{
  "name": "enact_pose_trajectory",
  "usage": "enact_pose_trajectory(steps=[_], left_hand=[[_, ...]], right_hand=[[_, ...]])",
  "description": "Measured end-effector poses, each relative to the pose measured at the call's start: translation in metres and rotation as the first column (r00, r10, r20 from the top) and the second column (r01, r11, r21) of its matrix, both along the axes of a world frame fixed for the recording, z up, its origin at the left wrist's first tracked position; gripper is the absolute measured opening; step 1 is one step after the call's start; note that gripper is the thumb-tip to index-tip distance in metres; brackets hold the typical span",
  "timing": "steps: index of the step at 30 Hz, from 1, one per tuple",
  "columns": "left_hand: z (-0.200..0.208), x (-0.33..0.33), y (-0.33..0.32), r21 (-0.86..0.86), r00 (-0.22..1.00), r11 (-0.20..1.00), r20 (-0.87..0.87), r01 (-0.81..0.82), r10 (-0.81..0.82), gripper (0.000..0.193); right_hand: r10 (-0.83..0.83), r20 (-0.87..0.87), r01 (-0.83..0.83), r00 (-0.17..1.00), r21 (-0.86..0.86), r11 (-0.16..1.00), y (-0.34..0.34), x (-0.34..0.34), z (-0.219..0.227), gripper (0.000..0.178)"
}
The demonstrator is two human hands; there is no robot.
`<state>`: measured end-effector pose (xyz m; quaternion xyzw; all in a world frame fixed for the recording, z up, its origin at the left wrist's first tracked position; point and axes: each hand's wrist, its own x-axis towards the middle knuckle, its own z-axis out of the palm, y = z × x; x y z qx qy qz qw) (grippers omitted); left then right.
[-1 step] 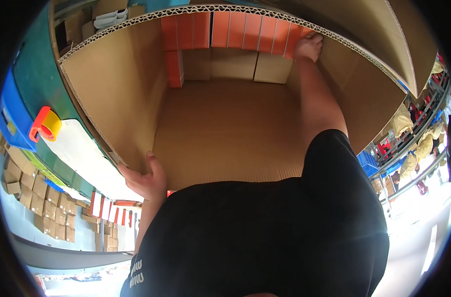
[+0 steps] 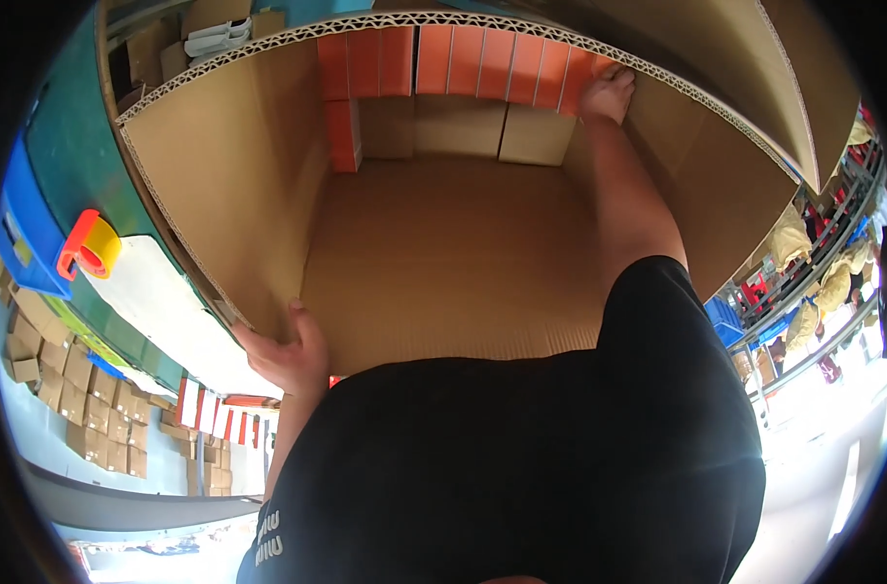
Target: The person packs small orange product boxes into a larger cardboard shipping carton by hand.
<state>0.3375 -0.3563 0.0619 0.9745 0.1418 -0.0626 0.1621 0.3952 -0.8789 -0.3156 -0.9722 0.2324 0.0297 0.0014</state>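
In front of me lies a large corrugated cardboard carton (image 2: 453, 263), its near side toward my body. My left hand (image 2: 292, 360) grips the near edge of its left wall, thumb inside and fingers around the outside. Far inside, a row of orange boxes (image 2: 468, 60) sits on top of plain brown boxes (image 2: 458, 127), and another orange box (image 2: 343, 136) stands lower at the left. My right hand (image 2: 609, 92) reaches to the far right corner. Its fingers are curled over the end orange box of the row, beside the right wall; the fingertips are partly hidden.
A raised carton flap (image 2: 789, 78) stands at the upper right. Left of the carton are a red and yellow tape dispenser (image 2: 95, 245), a blue bin (image 2: 30, 229) and a white sheet (image 2: 166, 302). Stacked brown cartons (image 2: 98, 414) stand farther off; a rack (image 2: 823, 273) is at the right.
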Motion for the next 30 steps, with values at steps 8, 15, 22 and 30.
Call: enact_pose_trajectory(steps=[8, 15, 22, 30], left_hand=[[-0.004, -0.005, 0.003, -0.002, 0.999, 0.999, 0.014, 0.045, -0.045, 0.059], [-0.004, -0.006, -0.001, -0.07, 0.999, 0.997, -0.018, -0.04, 0.039, 0.052], [-0.005, -0.011, -0.004, -0.091, 0.999, 0.995, 0.039, -0.034, 0.038, 0.049], [0.006, -0.006, -0.022, -0.05, 0.999, 0.999, 0.023, -0.022, 0.023, 0.044]], right_hand=[[0.115, 0.012, -0.115, 0.993, -0.048, 0.992, -0.011, -0.017, -0.019, 0.047], [0.125, -0.014, -0.126, 0.992, -0.098, 0.987, -0.002, -0.003, -0.007, 0.071], [0.097, -0.134, -0.127, 0.986, -0.232, 0.964, -0.001, 0.01, -0.016, 0.076], [0.217, -0.453, -0.277, 0.864, -0.069, 0.958, 0.007, 0.002, 0.061, 0.1]])
